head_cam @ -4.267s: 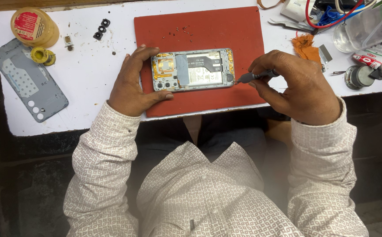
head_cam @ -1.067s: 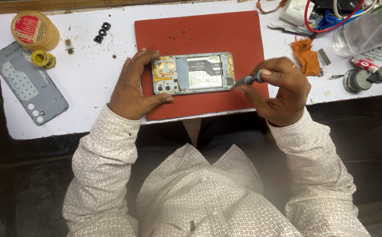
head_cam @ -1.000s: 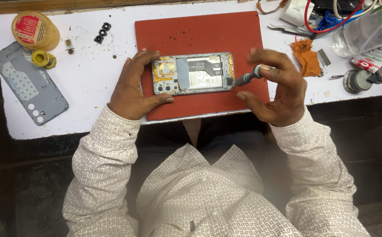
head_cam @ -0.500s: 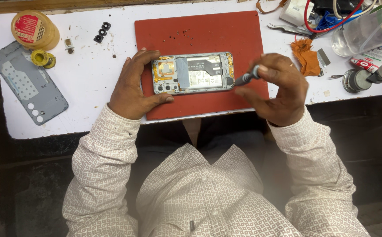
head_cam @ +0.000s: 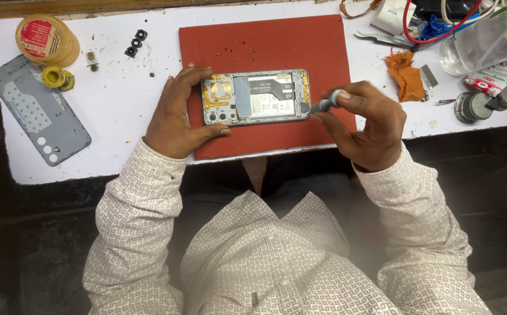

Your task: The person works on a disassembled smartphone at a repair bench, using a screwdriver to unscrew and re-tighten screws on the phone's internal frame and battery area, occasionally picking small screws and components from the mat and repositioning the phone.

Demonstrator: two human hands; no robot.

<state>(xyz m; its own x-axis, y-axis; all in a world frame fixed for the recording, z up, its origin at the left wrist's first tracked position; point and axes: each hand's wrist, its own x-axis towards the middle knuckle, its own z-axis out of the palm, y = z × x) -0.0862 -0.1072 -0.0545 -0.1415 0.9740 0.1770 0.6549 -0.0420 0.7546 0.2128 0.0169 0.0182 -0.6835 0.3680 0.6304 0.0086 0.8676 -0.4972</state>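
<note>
An opened phone with its back cover off lies across a red work mat. My left hand grips the phone's left end, thumb at the lower edge and fingers over the top edge. My right hand holds a small screwdriver whose tip touches the phone's right end near its lower corner. Several tiny screws lie on the mat above the phone.
The phone's grey back cover lies at the left on the white table, near a yellow tape roll and small black rings. At the right sit tweezers, an orange cloth, a clear container and wires.
My right hand has shifted its grip and turned the screwdriver at the phone's right end. The left hand and the phone have stayed in place.
</note>
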